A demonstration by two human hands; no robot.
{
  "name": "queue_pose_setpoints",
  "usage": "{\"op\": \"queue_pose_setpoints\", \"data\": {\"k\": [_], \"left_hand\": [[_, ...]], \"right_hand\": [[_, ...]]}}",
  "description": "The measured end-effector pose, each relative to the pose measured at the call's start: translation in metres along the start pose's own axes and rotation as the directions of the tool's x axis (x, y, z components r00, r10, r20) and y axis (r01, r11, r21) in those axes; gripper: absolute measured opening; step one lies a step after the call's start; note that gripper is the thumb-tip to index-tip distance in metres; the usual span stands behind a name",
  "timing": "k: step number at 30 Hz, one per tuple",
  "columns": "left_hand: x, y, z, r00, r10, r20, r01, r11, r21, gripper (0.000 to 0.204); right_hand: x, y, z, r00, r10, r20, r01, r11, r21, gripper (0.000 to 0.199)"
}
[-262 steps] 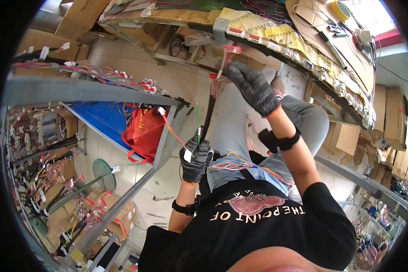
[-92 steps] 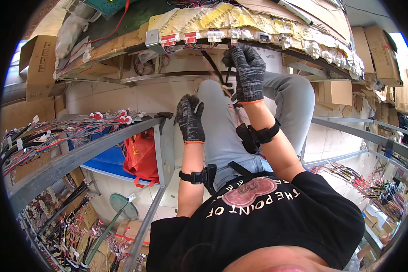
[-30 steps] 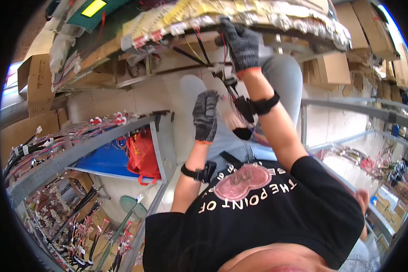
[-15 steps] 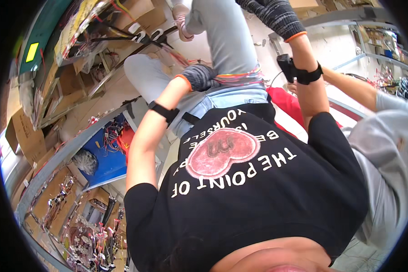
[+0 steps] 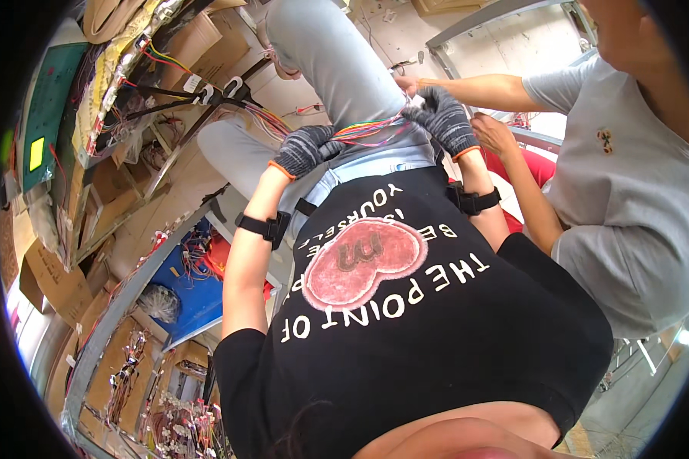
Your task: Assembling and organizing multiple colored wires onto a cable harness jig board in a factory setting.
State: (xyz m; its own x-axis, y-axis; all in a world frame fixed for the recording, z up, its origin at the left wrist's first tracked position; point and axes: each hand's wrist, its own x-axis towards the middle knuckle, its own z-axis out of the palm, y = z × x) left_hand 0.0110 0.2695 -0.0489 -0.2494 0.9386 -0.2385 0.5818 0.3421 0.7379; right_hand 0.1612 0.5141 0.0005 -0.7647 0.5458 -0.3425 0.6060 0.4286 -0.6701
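Note:
A bundle of thin coloured wires [image 5: 369, 131] stretches across my lap, over the light-blue jeans. My left hand [image 5: 308, 150], in a dark grey knit glove with an orange cuff, is closed round the bundle at its left end. On the other side my right hand [image 5: 445, 124], gloved the same way, has its fingers closed on the wires' right end; the fingertips are partly hidden. More of the wires [image 5: 264, 118] run from the left hand toward a black-sleeved harness [image 5: 226, 93] at the upper left.
A co-worker sits close on my right; one hand [image 5: 408, 84] is just beyond my right hand, the other [image 5: 496, 136] beside it. A wire-laden frame [image 5: 115, 99] stands at the left. Below it are a blue bin [image 5: 195, 302] and hanging wire harnesses [image 5: 180, 428].
My right hand has come down from the upper right to the wires' right end. The left hand has shifted slightly left, still holding the bundle. The co-worker has leaned in, hands now near mine.

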Motion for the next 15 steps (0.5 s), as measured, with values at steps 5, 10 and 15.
{"op": "queue_pose_setpoints", "data": {"k": [5, 10, 15], "left_hand": [[-0.023, 0.031, -0.041, 0.985, -0.084, -0.151, -0.022, 0.807, -0.59, 0.024], [-0.066, 0.022, -0.092, 0.827, -0.487, -0.279, 0.102, 0.619, -0.778, 0.023], [-0.085, -0.005, -0.09, 0.527, -0.533, -0.662, 0.153, 0.825, -0.544, 0.024]], "right_hand": [[0.059, -0.094, 0.013, 0.892, -0.354, -0.283, 0.44, 0.823, 0.36, 0.048], [0.097, -0.222, 0.021, 0.93, -0.322, 0.177, 0.144, 0.764, 0.629, 0.029], [0.131, -0.249, 0.079, 0.761, -0.569, 0.312, 0.17, 0.639, 0.75, 0.018]]}}
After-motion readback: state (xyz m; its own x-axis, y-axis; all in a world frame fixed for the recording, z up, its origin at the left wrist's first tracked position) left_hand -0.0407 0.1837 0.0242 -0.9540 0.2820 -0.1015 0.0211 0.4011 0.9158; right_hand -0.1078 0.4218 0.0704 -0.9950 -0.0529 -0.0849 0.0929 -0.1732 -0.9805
